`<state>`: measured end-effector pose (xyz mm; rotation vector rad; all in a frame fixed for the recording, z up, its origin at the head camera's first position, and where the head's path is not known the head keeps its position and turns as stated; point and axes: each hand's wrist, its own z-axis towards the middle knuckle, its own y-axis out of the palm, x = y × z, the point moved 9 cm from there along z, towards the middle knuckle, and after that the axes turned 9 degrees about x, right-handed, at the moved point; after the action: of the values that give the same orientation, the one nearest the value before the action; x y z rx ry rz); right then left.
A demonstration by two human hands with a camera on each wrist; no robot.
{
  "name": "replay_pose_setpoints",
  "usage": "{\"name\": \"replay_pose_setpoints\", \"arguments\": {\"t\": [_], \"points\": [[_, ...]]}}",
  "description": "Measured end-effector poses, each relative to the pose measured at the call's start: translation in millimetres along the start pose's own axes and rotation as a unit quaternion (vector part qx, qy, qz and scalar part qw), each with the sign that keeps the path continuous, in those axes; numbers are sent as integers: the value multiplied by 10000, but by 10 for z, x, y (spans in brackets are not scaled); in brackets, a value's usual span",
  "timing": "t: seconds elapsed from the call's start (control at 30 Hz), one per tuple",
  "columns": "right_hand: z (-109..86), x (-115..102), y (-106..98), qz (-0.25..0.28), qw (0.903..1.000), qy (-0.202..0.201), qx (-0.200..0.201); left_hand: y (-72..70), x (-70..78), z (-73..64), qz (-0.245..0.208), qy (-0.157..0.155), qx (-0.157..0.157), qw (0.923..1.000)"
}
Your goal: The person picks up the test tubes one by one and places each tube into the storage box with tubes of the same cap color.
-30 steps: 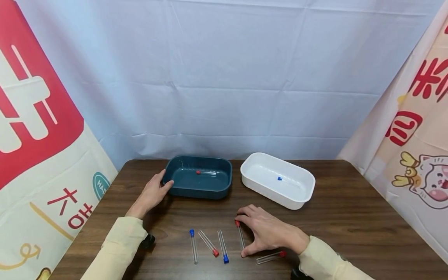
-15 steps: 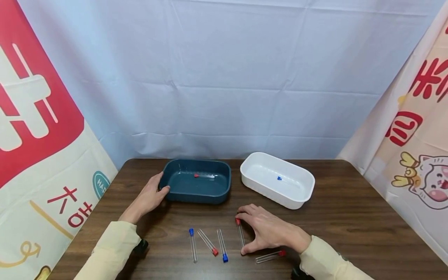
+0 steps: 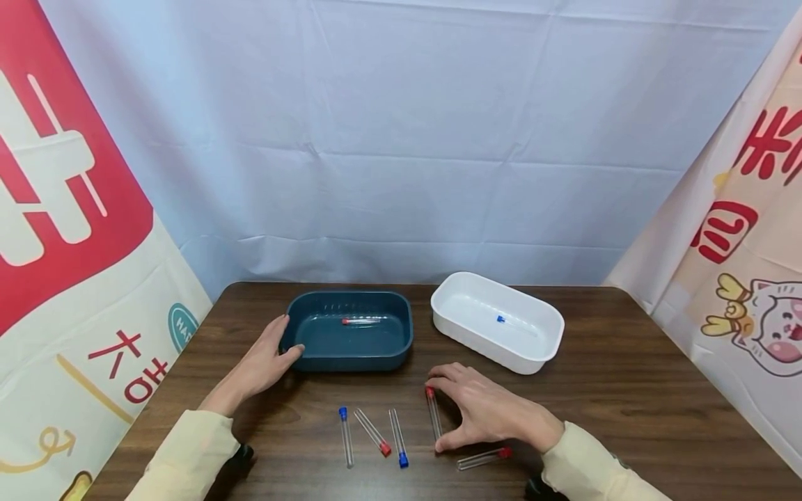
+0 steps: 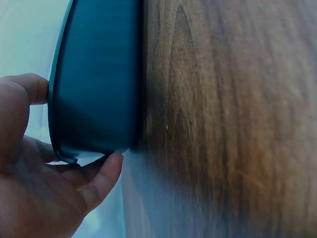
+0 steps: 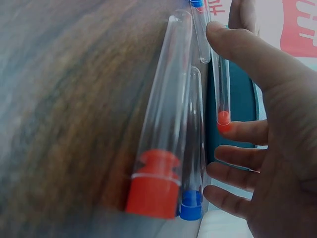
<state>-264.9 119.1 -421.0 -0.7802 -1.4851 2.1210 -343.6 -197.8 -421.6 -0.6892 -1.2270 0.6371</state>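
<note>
Here's the right hand (image 3: 485, 410), low over the tabletop (image 3: 614, 390), and it has a red-capped test tube (image 3: 434, 419): forefinger at the cap, thumb at the glass end, the tube pinched lengthwise between them, the other fingers apart! Across the way, the left hand (image 3: 260, 363) grips the end of the teal tray (image 3: 351, 364), thumb and fingers bent about it. Inside lies one red-capped tube (image 3: 363, 321); the white tray (image 3: 482, 346) has one blue-capped tube (image 3: 500, 319). Looks like a sort by cap colour, early on, pick-up in hand. Loose nearby: two blue-capped tubes (image 3: 347, 438) and two more red-capped ones (image 3: 484, 459). Next call, I'd say: firm up that end-to-end pinch, lift clear, and carry it across to the teal tray, held steady.
</note>
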Motion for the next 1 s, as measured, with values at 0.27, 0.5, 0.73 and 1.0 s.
{"name": "replay_pose_setpoints", "arguments": {"t": [0.27, 0.5, 0.73, 1.0], "points": [[-42, 26, -79, 18, 9999, 44, 132, -21, 4, -88, 46, 50, 1, 10000], [-70, 54, -117, 38, 9997, 147, 179, -42, -6, -214, 64, 91, -26, 9999], [-110, 96, -159, -93, 9993, 115, 341, -53, 23, -307, 138, 112, -66, 9998], [-116, 124, -199, -79, 9992, 160, 361, -49, 57, -346, 293, 101, -167, 9994]]}}
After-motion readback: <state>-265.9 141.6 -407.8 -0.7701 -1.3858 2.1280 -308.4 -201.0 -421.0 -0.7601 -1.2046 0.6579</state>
